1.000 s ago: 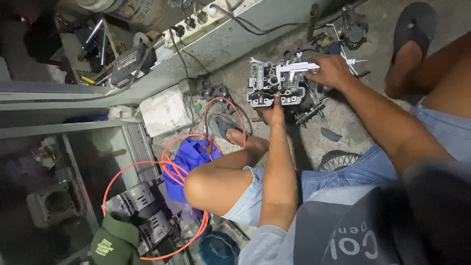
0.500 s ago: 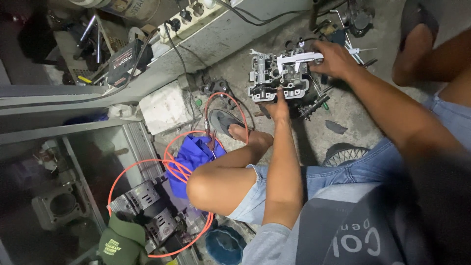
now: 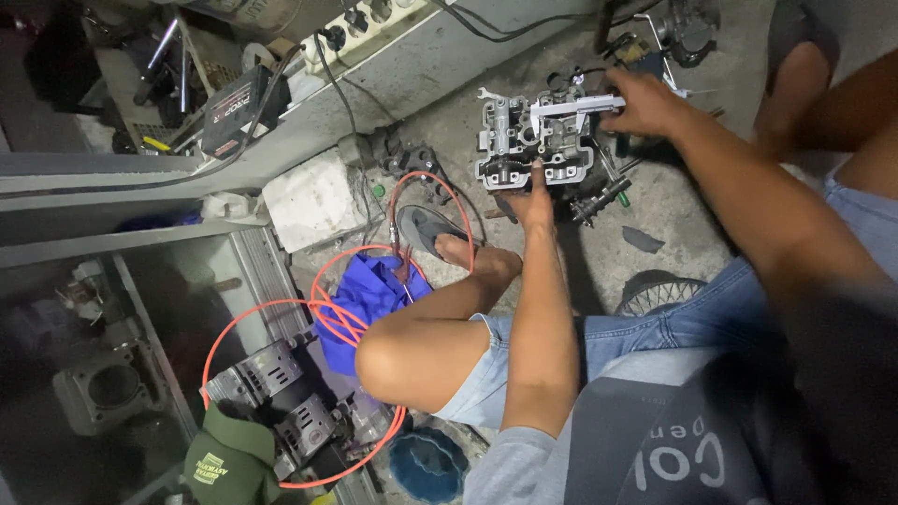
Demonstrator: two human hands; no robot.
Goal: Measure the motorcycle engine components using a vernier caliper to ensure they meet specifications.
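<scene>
Head view, me squatting on the concrete floor (image 3: 673, 196). Biggest thing in play: the engine cylinder head (image 3: 533, 145), sitting open side up on the floor right in front of my knees, so the valve gear faces me. Left hand (image 3: 533, 198) is braced against its near edge, fingers pressed flat onto the casting, not wrapped round anything; looks like it's there to stop the head sliding. Right hand (image 3: 645, 105) is closed on the handle end of a silver calliper (image 3: 572, 108) laid across the top of the head, jaws reaching down into it. Orange hose (image 3: 309, 309) loops over the blue cloth (image 3: 369, 290) by my left knee, well clear of the work. Black finned engine parts (image 3: 281, 397) lie further left beside a green cap (image 3: 229, 458). Small screwdriver (image 3: 603, 192) lies just right of the head, within reach.
</scene>
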